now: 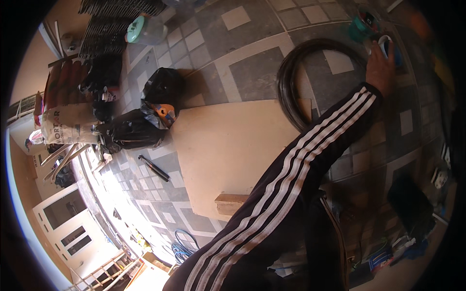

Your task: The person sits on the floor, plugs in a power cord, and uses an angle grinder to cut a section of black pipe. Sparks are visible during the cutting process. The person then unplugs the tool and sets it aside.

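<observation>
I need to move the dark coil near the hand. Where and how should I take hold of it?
The coil is probably best gripped at its left curve, from the left, hooking into its open middle: that stretch lies bare, while the striped sleeve covers the lower right.

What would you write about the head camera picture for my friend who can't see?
A person's hand touches a round blue thing with a white rim, beside a green tub. A dark coil overlaps a pale board on the tiled floor, with black bags to the left.
</observation>
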